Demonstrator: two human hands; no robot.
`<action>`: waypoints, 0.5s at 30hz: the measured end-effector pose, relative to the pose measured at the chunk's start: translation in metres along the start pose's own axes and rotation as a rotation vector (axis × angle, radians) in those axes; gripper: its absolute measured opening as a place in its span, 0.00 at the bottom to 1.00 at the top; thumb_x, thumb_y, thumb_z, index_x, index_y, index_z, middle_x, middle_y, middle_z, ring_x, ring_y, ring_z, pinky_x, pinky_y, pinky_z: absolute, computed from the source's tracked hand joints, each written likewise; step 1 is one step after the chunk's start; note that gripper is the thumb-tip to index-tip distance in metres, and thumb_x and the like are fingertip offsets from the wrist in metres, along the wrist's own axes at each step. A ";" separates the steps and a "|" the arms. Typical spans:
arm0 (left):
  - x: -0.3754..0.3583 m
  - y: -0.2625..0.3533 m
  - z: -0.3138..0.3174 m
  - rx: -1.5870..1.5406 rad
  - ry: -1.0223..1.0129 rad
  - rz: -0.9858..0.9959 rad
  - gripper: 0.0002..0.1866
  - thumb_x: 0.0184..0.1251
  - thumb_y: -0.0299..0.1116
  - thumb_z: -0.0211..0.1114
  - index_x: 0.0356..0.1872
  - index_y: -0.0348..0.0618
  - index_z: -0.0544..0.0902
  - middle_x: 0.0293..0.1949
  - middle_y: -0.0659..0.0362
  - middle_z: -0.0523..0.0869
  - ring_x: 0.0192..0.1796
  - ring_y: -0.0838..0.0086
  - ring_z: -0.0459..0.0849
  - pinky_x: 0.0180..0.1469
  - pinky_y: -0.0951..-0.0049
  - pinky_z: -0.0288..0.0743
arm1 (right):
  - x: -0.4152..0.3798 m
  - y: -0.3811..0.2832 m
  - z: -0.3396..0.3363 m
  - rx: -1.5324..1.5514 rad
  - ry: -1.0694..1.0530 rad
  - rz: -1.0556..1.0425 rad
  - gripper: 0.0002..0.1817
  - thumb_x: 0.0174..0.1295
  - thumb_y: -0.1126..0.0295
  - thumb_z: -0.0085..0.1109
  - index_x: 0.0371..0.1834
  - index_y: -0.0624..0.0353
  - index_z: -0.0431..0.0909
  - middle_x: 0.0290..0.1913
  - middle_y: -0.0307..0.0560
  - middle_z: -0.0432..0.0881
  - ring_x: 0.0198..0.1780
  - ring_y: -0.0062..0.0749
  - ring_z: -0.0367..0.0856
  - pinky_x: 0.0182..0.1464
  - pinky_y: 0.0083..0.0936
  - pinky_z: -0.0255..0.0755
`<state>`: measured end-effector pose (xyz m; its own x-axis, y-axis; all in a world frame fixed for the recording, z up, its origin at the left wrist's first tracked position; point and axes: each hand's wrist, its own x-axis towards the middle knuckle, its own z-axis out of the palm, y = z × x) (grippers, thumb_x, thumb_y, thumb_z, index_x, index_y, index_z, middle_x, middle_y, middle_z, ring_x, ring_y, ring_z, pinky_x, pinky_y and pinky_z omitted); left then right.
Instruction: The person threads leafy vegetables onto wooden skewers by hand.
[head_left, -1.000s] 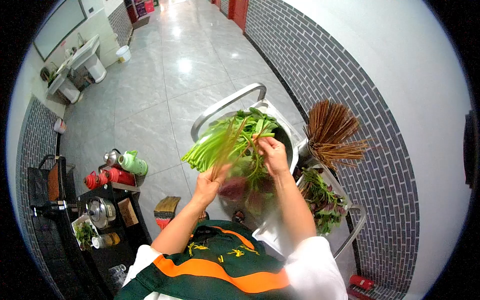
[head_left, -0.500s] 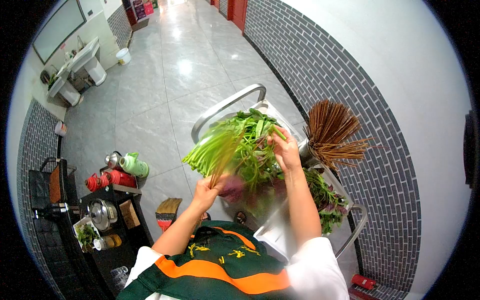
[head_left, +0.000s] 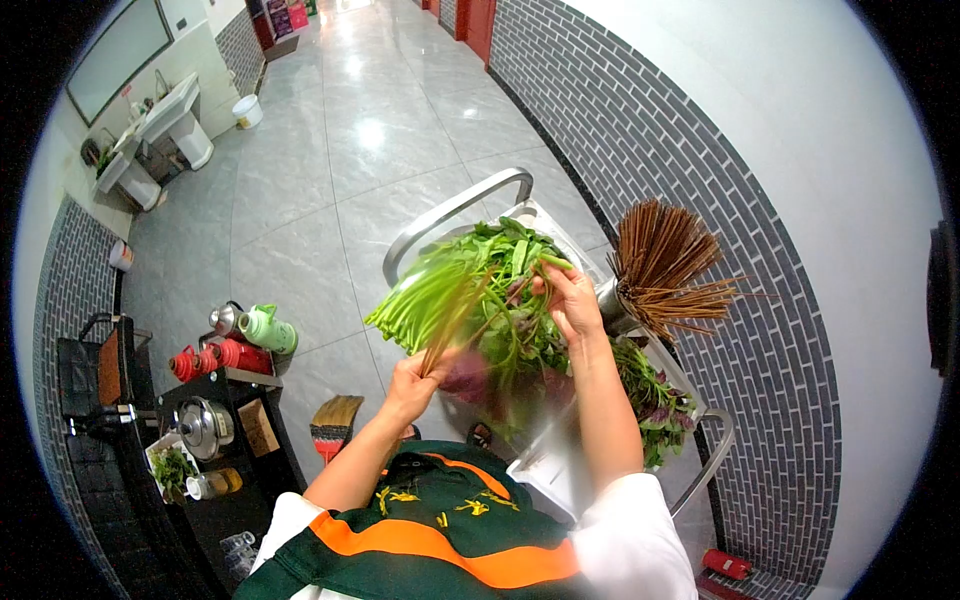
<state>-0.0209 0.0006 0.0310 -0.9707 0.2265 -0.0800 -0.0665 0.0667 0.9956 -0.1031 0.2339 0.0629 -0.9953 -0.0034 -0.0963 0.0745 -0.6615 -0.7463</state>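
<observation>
My left hand [head_left: 413, 388] is closed around thin reddish-brown stems, with blurred purple leaves [head_left: 468, 372] hanging beside it. My right hand [head_left: 572, 303] pinches a short green stem [head_left: 553, 262] over the heap. Between and beyond my hands lies a pile of leafy greens [head_left: 515, 250], with a fan of long pale-green stalks [head_left: 415, 300] pointing left. These rest on a white cart [head_left: 545, 225] with metal handles. Some dark green and purple leaves [head_left: 665, 420] lie on the cart to the right of my right forearm.
Brown sticks [head_left: 665, 255] stand bundled in a metal container right of my right hand. A brush with a red handle [head_left: 335, 428] is on the floor at left. Near it, a black stand [head_left: 245, 430] carries a lidded pot [head_left: 205, 428], with flasks [head_left: 268, 330] behind. A brick-patterned wall [head_left: 680, 130] runs along the right.
My right hand has shifted very slightly, and the short green stem in it now lies flatter. My left hand stays almost in place, still holding the thin stems.
</observation>
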 end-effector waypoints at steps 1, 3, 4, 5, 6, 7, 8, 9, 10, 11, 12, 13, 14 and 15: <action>0.000 0.000 0.000 0.008 0.009 0.009 0.12 0.56 0.24 0.55 0.42 0.42 0.78 0.24 0.71 0.74 0.25 0.88 0.66 0.27 0.86 0.60 | 0.000 0.000 0.000 0.003 0.015 0.017 0.08 0.54 0.75 0.53 0.36 0.64 0.74 0.33 0.44 0.76 0.30 0.24 0.72 0.32 0.19 0.68; 0.000 -0.001 -0.001 0.003 0.007 0.015 0.11 0.56 0.25 0.56 0.42 0.42 0.78 0.24 0.71 0.73 0.25 0.88 0.66 0.27 0.86 0.60 | -0.001 -0.002 0.003 -0.008 0.016 0.025 0.08 0.54 0.75 0.53 0.36 0.64 0.74 0.33 0.45 0.76 0.29 0.23 0.72 0.31 0.18 0.68; 0.000 -0.002 -0.002 -0.001 0.005 0.021 0.11 0.56 0.26 0.56 0.42 0.43 0.78 0.23 0.71 0.73 0.24 0.87 0.66 0.26 0.85 0.60 | -0.001 -0.003 0.004 -0.018 0.018 0.033 0.08 0.54 0.75 0.53 0.37 0.64 0.74 0.33 0.46 0.76 0.27 0.22 0.72 0.30 0.17 0.67; 0.000 -0.002 -0.002 -0.001 0.005 0.021 0.11 0.56 0.26 0.56 0.42 0.43 0.78 0.23 0.71 0.73 0.24 0.87 0.66 0.26 0.85 0.60 | -0.001 -0.002 0.002 -0.018 0.018 0.033 0.08 0.54 0.75 0.53 0.37 0.64 0.74 0.33 0.46 0.76 0.27 0.22 0.72 0.30 0.17 0.67; 0.000 -0.002 -0.002 0.018 0.007 0.014 0.11 0.57 0.26 0.57 0.42 0.43 0.78 0.22 0.71 0.72 0.24 0.87 0.65 0.25 0.85 0.60 | 0.000 -0.001 0.000 -0.025 -0.011 0.051 0.08 0.54 0.75 0.53 0.37 0.65 0.74 0.32 0.47 0.77 0.26 0.22 0.72 0.30 0.17 0.67; 0.000 -0.003 -0.003 0.038 0.008 0.008 0.11 0.57 0.27 0.57 0.42 0.44 0.78 0.21 0.71 0.71 0.23 0.87 0.64 0.25 0.85 0.59 | 0.000 -0.001 -0.001 -0.032 -0.040 0.069 0.08 0.54 0.75 0.53 0.37 0.65 0.74 0.32 0.47 0.77 0.25 0.21 0.71 0.30 0.16 0.67; -0.001 -0.002 -0.003 0.038 0.008 0.008 0.11 0.57 0.27 0.57 0.42 0.44 0.78 0.21 0.71 0.71 0.23 0.87 0.64 0.25 0.85 0.59 | 0.000 -0.001 -0.002 -0.032 -0.039 0.069 0.08 0.54 0.75 0.53 0.37 0.65 0.74 0.32 0.47 0.77 0.25 0.21 0.71 0.30 0.16 0.67; -0.003 0.001 -0.003 0.036 0.006 -0.024 0.11 0.57 0.28 0.57 0.42 0.44 0.78 0.20 0.71 0.70 0.23 0.87 0.64 0.24 0.85 0.58 | -0.001 -0.002 -0.001 -0.052 -0.034 0.076 0.09 0.54 0.75 0.53 0.37 0.66 0.74 0.32 0.48 0.77 0.25 0.21 0.71 0.29 0.16 0.67; -0.004 0.002 -0.002 0.033 0.004 -0.056 0.11 0.57 0.28 0.57 0.42 0.44 0.78 0.20 0.71 0.69 0.23 0.87 0.63 0.24 0.86 0.58 | -0.002 -0.003 0.000 -0.072 -0.029 0.083 0.09 0.54 0.75 0.53 0.37 0.66 0.74 0.32 0.48 0.77 0.25 0.21 0.71 0.29 0.16 0.66; -0.004 0.001 -0.002 0.033 0.003 -0.056 0.11 0.57 0.28 0.57 0.42 0.44 0.78 0.20 0.71 0.69 0.23 0.87 0.63 0.24 0.86 0.58 | -0.002 -0.003 0.000 -0.072 -0.029 0.083 0.09 0.54 0.75 0.53 0.37 0.66 0.74 0.32 0.48 0.77 0.25 0.21 0.71 0.29 0.16 0.66; -0.004 -0.001 -0.002 0.046 0.007 -0.039 0.11 0.57 0.29 0.57 0.42 0.45 0.78 0.20 0.71 0.69 0.23 0.88 0.63 0.24 0.86 0.57 | -0.002 -0.003 0.000 -0.086 -0.032 0.086 0.09 0.54 0.75 0.53 0.37 0.66 0.74 0.32 0.48 0.77 0.25 0.20 0.70 0.29 0.16 0.66; -0.005 -0.003 -0.002 0.058 0.011 -0.023 0.11 0.57 0.29 0.57 0.43 0.45 0.78 0.20 0.72 0.69 0.23 0.88 0.63 0.24 0.87 0.57 | -0.002 -0.002 -0.001 -0.100 -0.034 0.089 0.09 0.54 0.75 0.53 0.37 0.66 0.74 0.32 0.48 0.77 0.25 0.20 0.70 0.29 0.16 0.66; -0.005 -0.005 -0.001 0.059 0.010 -0.023 0.11 0.57 0.29 0.57 0.43 0.45 0.78 0.20 0.72 0.69 0.23 0.88 0.63 0.24 0.87 0.57 | -0.003 -0.002 -0.001 -0.100 -0.034 0.088 0.09 0.54 0.75 0.53 0.37 0.66 0.74 0.32 0.48 0.77 0.25 0.20 0.70 0.29 0.16 0.66; -0.006 -0.007 0.001 0.060 0.026 -0.024 0.11 0.56 0.26 0.56 0.42 0.42 0.78 0.25 0.68 0.74 0.28 0.85 0.68 0.31 0.84 0.62 | -0.003 -0.001 -0.001 -0.095 -0.023 0.094 0.09 0.54 0.75 0.53 0.38 0.66 0.73 0.32 0.48 0.77 0.25 0.20 0.70 0.29 0.16 0.66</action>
<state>-0.0147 0.0001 0.0243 -0.9748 0.1988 -0.1013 -0.0763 0.1297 0.9886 -0.1004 0.2355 0.0636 -0.9848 -0.0801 -0.1543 0.1718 -0.5836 -0.7936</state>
